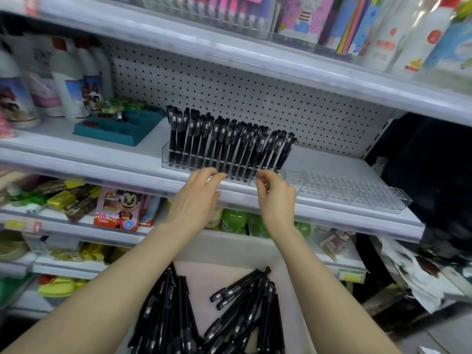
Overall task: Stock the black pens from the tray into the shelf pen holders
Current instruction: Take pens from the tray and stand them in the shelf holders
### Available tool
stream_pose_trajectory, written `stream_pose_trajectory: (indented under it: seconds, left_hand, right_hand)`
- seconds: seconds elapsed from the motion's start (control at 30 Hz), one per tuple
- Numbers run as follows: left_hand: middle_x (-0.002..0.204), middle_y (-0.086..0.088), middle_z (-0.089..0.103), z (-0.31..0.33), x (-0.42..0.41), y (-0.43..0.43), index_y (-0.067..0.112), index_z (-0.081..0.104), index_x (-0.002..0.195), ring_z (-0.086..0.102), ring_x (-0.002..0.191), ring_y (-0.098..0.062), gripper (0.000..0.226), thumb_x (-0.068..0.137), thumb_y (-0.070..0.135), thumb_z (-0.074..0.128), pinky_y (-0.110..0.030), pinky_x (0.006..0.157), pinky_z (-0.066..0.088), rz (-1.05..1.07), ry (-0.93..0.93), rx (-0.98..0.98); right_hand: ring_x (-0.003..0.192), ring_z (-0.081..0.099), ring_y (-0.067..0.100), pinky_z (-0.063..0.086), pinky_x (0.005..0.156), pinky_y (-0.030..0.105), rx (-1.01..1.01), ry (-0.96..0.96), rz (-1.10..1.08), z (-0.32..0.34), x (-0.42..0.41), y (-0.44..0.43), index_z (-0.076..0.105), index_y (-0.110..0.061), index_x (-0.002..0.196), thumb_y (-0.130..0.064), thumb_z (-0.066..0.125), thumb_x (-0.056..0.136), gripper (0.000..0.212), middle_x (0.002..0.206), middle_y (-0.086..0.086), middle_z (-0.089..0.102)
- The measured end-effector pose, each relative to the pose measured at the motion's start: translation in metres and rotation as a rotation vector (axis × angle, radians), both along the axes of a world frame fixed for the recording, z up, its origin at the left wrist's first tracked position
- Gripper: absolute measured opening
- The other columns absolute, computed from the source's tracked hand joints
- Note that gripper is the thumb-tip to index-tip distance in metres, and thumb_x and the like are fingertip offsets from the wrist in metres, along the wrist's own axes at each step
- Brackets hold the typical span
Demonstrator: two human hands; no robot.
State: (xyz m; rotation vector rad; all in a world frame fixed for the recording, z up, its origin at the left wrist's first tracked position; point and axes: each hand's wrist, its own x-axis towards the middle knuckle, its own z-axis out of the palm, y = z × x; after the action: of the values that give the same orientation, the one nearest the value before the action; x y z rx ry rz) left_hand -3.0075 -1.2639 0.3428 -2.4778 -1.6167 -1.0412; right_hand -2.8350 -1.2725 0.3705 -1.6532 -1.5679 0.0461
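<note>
A clear pen holder [167, 155] on the middle shelf is packed with upright black pens [224, 141]. A second clear holder [357, 192] to its right has no pens in it. My left hand [201, 192] and my right hand [275, 195] are both at the front edge of the filled holder, fingers curled toward it; whether either pinches a pen is not visible. Below, a white tray [293, 267] holds several loose black pens [240, 307] in two heaps.
A teal tray [115, 134] and white bottles [69, 83] stand at the shelf's left. The pegboard back wall [255, 93] is behind the holders. Packaged goods [120, 210] fill the lower shelves, and a dark gap [434, 175] lies to the right.
</note>
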Motion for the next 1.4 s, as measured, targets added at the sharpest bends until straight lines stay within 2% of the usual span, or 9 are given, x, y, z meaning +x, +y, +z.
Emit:
stream_pose_trajectory:
  seconds: [0.2,0.43,0.57,0.77,0.97,1.1,1.2,1.3,1.4]
  left_hand:
    - [0.107,-0.005,0.058,-0.048,-0.023,-0.047,0.013,0.066,0.114,0.057,0.097,-0.026,0.029,0.085,0.008,0.065,-0.036,0.078,0.048,-0.047,-0.011,-0.065]
    - [0.125,-0.004,0.051,-0.105,-0.035,-0.083,0.020,0.057,0.125,0.047,0.118,-0.024,0.030,0.097,0.025,0.049,-0.036,0.094,0.042,0.012,0.286,-0.461]
    - [0.120,-0.007,0.057,-0.118,-0.038,-0.082,0.018,0.060,0.121,0.047,0.115,-0.026,0.029,0.099,0.029,0.044,-0.035,0.093,0.043,0.041,0.464,-0.515]
    - [0.118,-0.009,0.057,-0.117,-0.034,-0.080,0.017,0.060,0.118,0.047,0.114,-0.028,0.029,0.098,0.033,0.047,-0.037,0.090,0.045,0.038,0.486,-0.511]
    - [0.111,-0.001,0.058,-0.110,-0.030,-0.083,0.023,0.065,0.111,0.056,0.104,-0.024,0.021,0.094,0.029,0.053,-0.035,0.086,0.045,-0.040,0.211,-0.497]
    - [0.105,0.005,0.057,-0.107,-0.022,-0.088,0.024,0.065,0.108,0.056,0.094,-0.015,0.017,0.094,0.020,0.058,-0.026,0.073,0.028,-0.066,-0.011,-0.493]
    - [0.103,0.006,0.058,-0.107,-0.022,-0.088,0.025,0.067,0.103,0.055,0.084,-0.010,0.016,0.092,0.015,0.061,-0.028,0.081,0.039,-0.042,-0.192,-0.482]
    - [0.104,0.005,0.057,-0.104,-0.025,-0.085,0.024,0.069,0.102,0.058,0.087,-0.011,0.022,0.091,0.008,0.059,-0.030,0.085,0.047,-0.001,-0.422,-0.443]
    - [0.108,0.000,0.054,-0.093,-0.026,-0.082,0.024,0.068,0.101,0.056,0.086,-0.007,0.027,0.092,0.001,0.055,-0.019,0.081,0.048,0.006,-0.609,-0.454]
  right_hand:
    - [0.085,0.067,0.021,0.049,0.074,0.029,-0.122,-0.066,0.068,-0.076,-0.008,-0.059,0.072,-0.018,0.100,-0.012,0.059,0.091,0.017,0.094,0.000,0.074]
    - [0.089,0.067,0.024,0.050,0.077,0.032,-0.441,-0.189,0.147,-0.122,-0.018,-0.093,0.073,-0.022,0.100,-0.016,0.058,0.091,0.019,0.095,-0.001,0.074]
    - [0.090,0.066,0.028,0.048,0.076,0.031,-0.554,-0.263,0.173,-0.133,-0.017,-0.096,0.074,-0.018,0.096,-0.010,0.055,0.088,0.022,0.095,0.003,0.074]
    - [0.091,0.067,0.025,0.050,0.083,0.032,-0.608,-0.261,0.221,-0.139,-0.011,-0.089,0.076,-0.018,0.090,-0.010,0.060,0.084,0.019,0.093,0.001,0.075]
    - [0.090,0.066,0.026,0.052,0.083,0.036,-0.607,-0.259,0.250,-0.145,-0.012,-0.086,0.076,-0.020,0.089,-0.011,0.061,0.084,0.018,0.092,0.001,0.075]
    - [0.084,0.066,0.024,0.052,0.080,0.035,-0.574,-0.226,0.248,-0.148,-0.009,-0.085,0.076,-0.021,0.089,-0.012,0.061,0.085,0.018,0.087,0.000,0.074]
    - [0.078,0.065,0.019,0.052,0.078,0.033,-0.541,-0.155,0.243,-0.149,-0.010,-0.086,0.075,-0.022,0.087,-0.018,0.062,0.088,0.013,0.082,-0.002,0.073]
    - [0.076,0.064,0.014,0.052,0.079,0.033,-0.533,0.015,0.279,-0.141,-0.013,-0.090,0.073,-0.022,0.081,-0.035,0.060,0.092,0.021,0.076,-0.005,0.071]
    - [0.091,0.067,0.004,0.051,0.088,0.026,-0.664,0.262,0.440,-0.135,-0.020,-0.096,0.074,-0.027,0.095,-0.052,0.060,0.090,0.029,0.089,-0.011,0.074]
